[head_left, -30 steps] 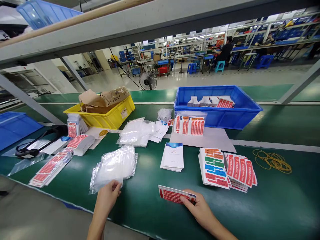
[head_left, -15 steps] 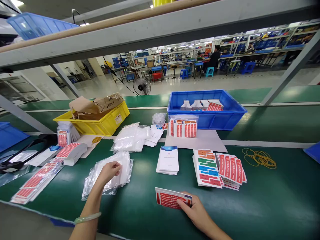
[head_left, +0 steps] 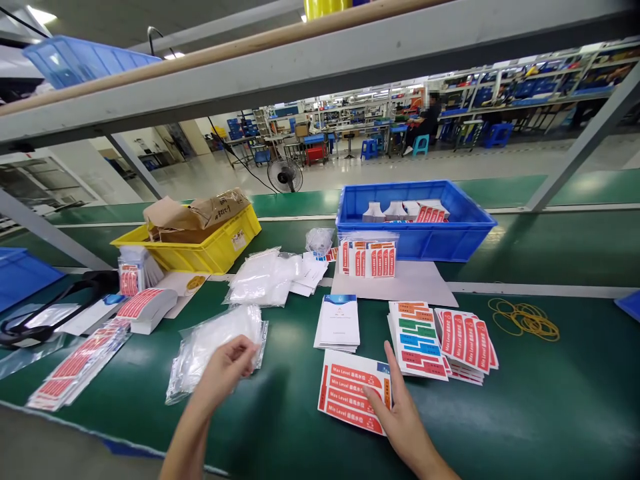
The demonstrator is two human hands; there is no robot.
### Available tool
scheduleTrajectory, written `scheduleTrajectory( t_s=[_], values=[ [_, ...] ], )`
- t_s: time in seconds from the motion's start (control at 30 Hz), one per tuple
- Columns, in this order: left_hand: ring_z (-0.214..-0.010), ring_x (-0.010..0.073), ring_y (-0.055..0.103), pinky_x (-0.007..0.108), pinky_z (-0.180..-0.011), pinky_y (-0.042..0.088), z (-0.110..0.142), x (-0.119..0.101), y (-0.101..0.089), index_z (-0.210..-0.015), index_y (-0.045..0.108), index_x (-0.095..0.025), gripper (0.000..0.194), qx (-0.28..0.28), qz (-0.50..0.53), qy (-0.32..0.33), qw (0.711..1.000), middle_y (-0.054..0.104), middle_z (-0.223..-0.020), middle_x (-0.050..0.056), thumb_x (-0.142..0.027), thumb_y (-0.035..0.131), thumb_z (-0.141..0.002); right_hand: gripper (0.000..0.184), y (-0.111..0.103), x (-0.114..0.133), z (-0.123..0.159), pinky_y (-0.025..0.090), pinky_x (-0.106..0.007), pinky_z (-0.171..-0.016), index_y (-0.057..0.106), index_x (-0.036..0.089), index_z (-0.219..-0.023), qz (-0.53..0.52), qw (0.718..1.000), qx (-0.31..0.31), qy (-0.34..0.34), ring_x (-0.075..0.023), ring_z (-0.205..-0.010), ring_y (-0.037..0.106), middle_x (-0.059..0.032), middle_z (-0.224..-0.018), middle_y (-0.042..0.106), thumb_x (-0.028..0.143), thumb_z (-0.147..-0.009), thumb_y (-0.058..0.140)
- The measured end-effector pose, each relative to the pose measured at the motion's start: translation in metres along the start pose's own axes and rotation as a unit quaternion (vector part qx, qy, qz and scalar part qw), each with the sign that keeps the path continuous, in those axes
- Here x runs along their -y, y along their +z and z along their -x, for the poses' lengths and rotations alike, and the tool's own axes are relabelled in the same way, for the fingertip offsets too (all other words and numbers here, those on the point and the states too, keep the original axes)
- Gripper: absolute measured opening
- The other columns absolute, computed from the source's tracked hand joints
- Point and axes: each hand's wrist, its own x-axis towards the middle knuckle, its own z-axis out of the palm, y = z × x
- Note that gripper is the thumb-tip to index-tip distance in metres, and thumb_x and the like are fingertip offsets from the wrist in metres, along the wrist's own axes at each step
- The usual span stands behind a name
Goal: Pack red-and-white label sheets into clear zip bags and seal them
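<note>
My left hand (head_left: 227, 367) pinches the top clear plastic bag of a loose stack of bags (head_left: 210, 347) near the table's front edge. My right hand (head_left: 400, 417) holds a red-and-white label sheet (head_left: 353, 397) by its right edge, thumb on top, the sheet tilted up so its printed face shows. Just behind the sheet lie a stack of white booklets (head_left: 339, 322), a stack of multicoloured label sheets (head_left: 416, 337) and a stack of red label sheets (head_left: 467, 340).
A blue bin (head_left: 415, 223) with labels and a yellow bin (head_left: 200, 240) with brown paper stand on the far belt. More bags (head_left: 265, 277), label packs (head_left: 367, 257), rubber bands (head_left: 525, 319) and bagged labels (head_left: 75, 363) lie about. A person sits far off.
My right hand has tipped the label sheet up from nearly flat so its face shows. My left hand has closed into a pinch on the top bag.
</note>
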Motion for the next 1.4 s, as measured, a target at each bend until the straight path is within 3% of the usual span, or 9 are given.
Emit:
scheduleTrajectory(
  t_s=[0.07, 0.17, 0.23, 0.33, 0.47, 0.63, 0.8, 1.1, 1.4],
  values=[
    [-0.056, 0.0133, 0.049, 0.023, -0.054, 0.038, 0.022, -0.014, 0.045, -0.070, 0.049, -0.018, 0.035, 0.074, -0.038, 0.055, 0.995, 0.051, -0.059, -0.002, -0.050, 0.053, -0.084, 0.067, 0.003, 0.004, 0.000, 0.055, -0.031, -0.079, 0.029, 0.027, -0.144, 0.057, 0.998, 0.026, -0.031, -0.0245, -0.106, 0.060, -0.0116, -0.129, 0.053, 0.054, -0.087, 0.052],
    [-0.062, 0.0130, 0.048, 0.024, -0.058, 0.034, 0.049, -0.031, 0.108, -0.066, 0.046, -0.018, 0.030, 0.136, -0.121, 0.132, 0.974, 0.054, -0.065, -0.001, -0.037, 0.048, -0.089, 0.036, 0.007, 0.007, -0.001, 0.049, -0.032, -0.084, 0.067, 0.022, -0.106, 0.174, 0.978, 0.061, -0.094, -0.0234, -0.097, 0.062, -0.0079, -0.106, 0.067, 0.049, -0.090, 0.049],
    [-0.061, 0.0128, 0.045, 0.025, -0.058, 0.030, 0.060, -0.036, 0.136, -0.066, 0.044, -0.018, 0.026, 0.153, -0.159, 0.157, 0.963, 0.053, -0.065, -0.001, -0.031, 0.047, -0.089, 0.032, 0.009, 0.006, -0.001, 0.046, -0.030, -0.083, 0.070, 0.021, -0.093, 0.204, 0.969, 0.083, -0.115, -0.0212, -0.088, 0.063, -0.0049, -0.093, 0.069, 0.045, -0.090, 0.050],
    [-0.063, 0.0132, 0.045, 0.025, -0.059, 0.030, 0.066, -0.038, 0.155, -0.067, 0.040, -0.018, 0.024, 0.162, -0.180, 0.158, 0.957, 0.052, -0.066, -0.002, -0.027, 0.044, -0.089, 0.034, 0.009, 0.004, 0.001, 0.044, -0.025, -0.076, 0.068, 0.018, -0.085, 0.188, 0.970, 0.102, -0.117, -0.0177, -0.080, 0.061, -0.0033, -0.083, 0.068, 0.044, -0.092, 0.047],
    [-0.064, 0.0127, 0.046, 0.024, -0.061, 0.032, 0.067, -0.038, 0.156, -0.067, 0.040, -0.019, 0.025, 0.175, -0.165, 0.162, 0.957, 0.052, -0.067, -0.002, -0.027, 0.044, -0.090, 0.041, 0.006, 0.002, 0.003, 0.042, -0.022, -0.068, 0.063, 0.014, -0.073, 0.164, 0.978, 0.088, -0.099, -0.0154, -0.072, 0.056, -0.0034, -0.074, 0.064, 0.044, -0.093, 0.044],
    [-0.067, 0.0130, 0.052, 0.024, -0.063, 0.036, 0.069, -0.037, 0.152, -0.077, 0.050, -0.020, 0.019, 0.128, -0.132, 0.192, 0.964, 0.057, -0.073, -0.001, -0.028, 0.042, -0.092, 0.035, 0.008, 0.003, 0.002, 0.040, -0.022, -0.068, 0.062, 0.014, -0.073, 0.202, 0.972, 0.070, -0.101, -0.0159, -0.072, 0.056, -0.0033, -0.073, 0.064, 0.038, -0.091, 0.045],
    [-0.068, 0.0139, 0.054, 0.024, -0.061, 0.038, 0.073, -0.028, 0.154, -0.080, 0.054, -0.021, 0.018, 0.110, -0.191, 0.244, 0.944, 0.059, -0.076, 0.001, -0.020, 0.041, -0.091, 0.028, 0.012, 0.003, 0.002, 0.036, -0.021, -0.065, 0.059, 0.014, -0.069, 0.253, 0.956, 0.078, -0.126, -0.0132, -0.067, 0.055, -0.0013, -0.070, 0.063, 0.028, -0.090, 0.045],
    [-0.063, 0.0155, 0.053, 0.026, -0.056, 0.037, 0.070, -0.023, 0.146, -0.071, 0.043, -0.020, 0.015, -0.087, -0.307, 0.281, 0.905, 0.051, -0.067, 0.000, -0.014, 0.045, -0.085, 0.023, 0.019, -0.009, 0.009, 0.034, -0.019, -0.060, 0.054, 0.015, -0.064, 0.277, 0.952, 0.065, -0.109, -0.0111, -0.062, 0.053, 0.0007, -0.064, 0.059, 0.023, -0.085, 0.046],
    [-0.071, 0.0145, 0.054, 0.024, -0.057, 0.038, 0.086, -0.035, 0.150, -0.070, 0.041, -0.020, 0.014, 0.095, -0.286, 0.291, 0.908, 0.053, -0.078, 0.002, -0.010, 0.045, -0.078, 0.022, 0.009, 0.013, 0.004, 0.034, -0.022, -0.064, 0.056, 0.016, -0.066, 0.344, 0.929, 0.062, -0.121, -0.0123, -0.063, 0.053, 0.0005, -0.065, 0.060, 0.022, -0.084, 0.045]
  ],
)
